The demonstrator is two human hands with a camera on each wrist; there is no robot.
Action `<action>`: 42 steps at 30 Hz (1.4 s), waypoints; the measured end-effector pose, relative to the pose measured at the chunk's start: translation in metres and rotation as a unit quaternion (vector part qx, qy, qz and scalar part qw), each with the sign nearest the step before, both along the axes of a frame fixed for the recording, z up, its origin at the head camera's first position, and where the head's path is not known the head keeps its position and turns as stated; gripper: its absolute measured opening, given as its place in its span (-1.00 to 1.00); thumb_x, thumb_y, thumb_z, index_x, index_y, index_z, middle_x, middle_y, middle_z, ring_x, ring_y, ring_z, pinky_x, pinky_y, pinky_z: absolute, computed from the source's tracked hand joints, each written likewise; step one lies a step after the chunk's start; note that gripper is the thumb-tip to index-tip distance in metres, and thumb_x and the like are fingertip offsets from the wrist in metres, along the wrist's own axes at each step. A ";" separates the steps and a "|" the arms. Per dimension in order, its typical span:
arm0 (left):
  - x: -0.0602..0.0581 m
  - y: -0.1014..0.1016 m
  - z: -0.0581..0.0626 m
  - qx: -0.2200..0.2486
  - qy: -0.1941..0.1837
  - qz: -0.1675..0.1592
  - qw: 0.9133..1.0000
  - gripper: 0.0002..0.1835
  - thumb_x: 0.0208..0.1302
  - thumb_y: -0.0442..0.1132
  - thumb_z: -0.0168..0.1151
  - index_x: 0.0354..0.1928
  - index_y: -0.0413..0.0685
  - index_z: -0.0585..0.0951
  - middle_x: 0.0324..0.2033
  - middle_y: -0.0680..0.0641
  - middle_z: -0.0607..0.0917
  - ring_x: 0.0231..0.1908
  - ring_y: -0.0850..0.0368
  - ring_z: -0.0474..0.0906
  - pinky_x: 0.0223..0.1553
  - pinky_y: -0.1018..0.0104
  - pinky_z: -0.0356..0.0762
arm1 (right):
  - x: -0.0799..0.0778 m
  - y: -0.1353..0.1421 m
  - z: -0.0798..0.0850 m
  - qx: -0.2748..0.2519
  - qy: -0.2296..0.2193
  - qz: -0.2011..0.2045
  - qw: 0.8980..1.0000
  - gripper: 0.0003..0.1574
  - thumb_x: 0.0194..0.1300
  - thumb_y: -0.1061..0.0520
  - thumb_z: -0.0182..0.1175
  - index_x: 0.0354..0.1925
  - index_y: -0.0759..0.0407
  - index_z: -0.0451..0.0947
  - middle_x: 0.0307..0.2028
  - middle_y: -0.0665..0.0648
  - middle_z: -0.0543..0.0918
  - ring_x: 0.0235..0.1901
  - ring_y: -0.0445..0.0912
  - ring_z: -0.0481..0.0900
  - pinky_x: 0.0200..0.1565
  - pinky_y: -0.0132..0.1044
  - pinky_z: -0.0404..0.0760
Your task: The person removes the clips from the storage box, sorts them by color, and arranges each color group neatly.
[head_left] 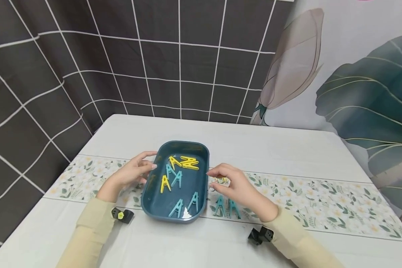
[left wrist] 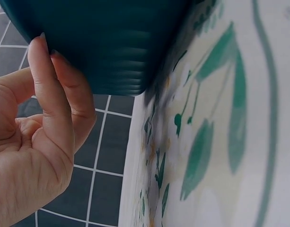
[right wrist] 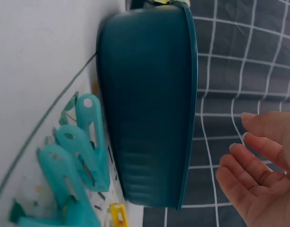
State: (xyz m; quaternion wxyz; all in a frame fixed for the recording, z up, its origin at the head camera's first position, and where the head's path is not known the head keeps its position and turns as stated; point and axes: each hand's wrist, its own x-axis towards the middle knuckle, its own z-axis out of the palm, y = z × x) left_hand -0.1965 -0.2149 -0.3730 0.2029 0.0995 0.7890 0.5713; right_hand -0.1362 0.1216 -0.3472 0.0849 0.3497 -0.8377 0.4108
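Observation:
A dark teal plastic bin [head_left: 187,186] stands on the table, with several yellow clothespins [head_left: 165,183] and light teal clothespins [head_left: 194,200] lying loose inside. At its left side, my left hand [head_left: 130,173] touches the bin wall with extended fingers, as the left wrist view also shows. My right hand [head_left: 232,182] hovers by the bin's right rim, fingers relaxed and nothing held. Below that hand, light teal clothespins [right wrist: 83,142] lie on the cloth beside the bin. A yellow clothespin [right wrist: 118,215] is there too, mostly hidden by the right hand in the head view.
A white tablecloth [head_left: 194,245] with a floral band [head_left: 294,197] covers the table. Behind it hangs a dark curtain [head_left: 160,59] with a white grid, and a leaf-print cloth [head_left: 372,93] hangs at the right. Black cameras sit at both wrists.

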 end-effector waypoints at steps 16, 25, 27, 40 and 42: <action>0.000 0.001 0.001 0.005 -0.001 -0.001 1.000 -0.31 0.39 -0.22 0.09 0.46 -0.10 0.04 -0.08 -0.27 0.56 -0.38 0.23 0.54 -0.56 0.40 0.57 | -0.016 -0.032 0.025 0.220 -0.020 0.109 0.969 -0.59 0.20 0.21 0.30 0.05 0.18 0.56 -0.01 0.07 0.61 0.06 -0.07 0.53 0.10 -0.23 0.55; -0.002 0.000 -0.002 0.007 0.003 -0.004 1.000 -0.32 0.38 -0.21 0.10 0.44 -0.12 0.07 -0.13 -0.16 0.58 -0.39 0.21 0.55 -0.56 0.42 0.57 | -0.026 -0.056 0.027 0.340 -0.056 0.153 0.926 -0.58 0.17 0.23 0.32 0.04 0.14 0.58 0.00 0.04 0.62 0.05 -0.12 0.52 0.07 -0.33 0.55; -0.002 0.001 -0.002 0.009 -0.001 -0.002 1.000 -0.32 0.38 -0.21 0.10 0.44 -0.11 0.06 -0.10 -0.21 0.57 -0.39 0.22 0.55 -0.56 0.42 0.57 | -0.028 -0.061 0.026 0.362 -0.059 0.149 0.918 -0.57 0.17 0.24 0.32 0.05 0.12 0.58 0.00 0.04 0.62 0.04 -0.13 0.53 0.06 -0.34 0.55; -0.002 0.000 -0.001 0.014 -0.007 0.000 1.000 -0.30 0.38 -0.23 0.09 0.46 -0.12 0.05 -0.07 -0.27 0.52 -0.40 0.25 0.53 -0.57 0.44 0.55 | -0.031 -0.086 0.018 0.467 -0.076 0.162 0.866 -0.61 0.12 0.31 0.31 -0.06 0.06 0.64 -0.10 0.01 0.66 -0.10 -0.17 0.58 -0.06 -0.40 0.59; -0.002 0.000 -0.001 0.012 -0.008 -0.001 1.000 -0.30 0.38 -0.22 0.09 0.47 -0.12 0.04 -0.03 -0.29 0.51 -0.40 0.24 0.52 -0.57 0.45 0.55 | -0.031 -0.087 0.016 0.473 -0.076 0.161 0.863 -0.65 0.13 0.33 0.28 -0.10 0.05 0.65 -0.14 0.00 0.67 -0.16 -0.19 0.57 -0.11 -0.42 0.59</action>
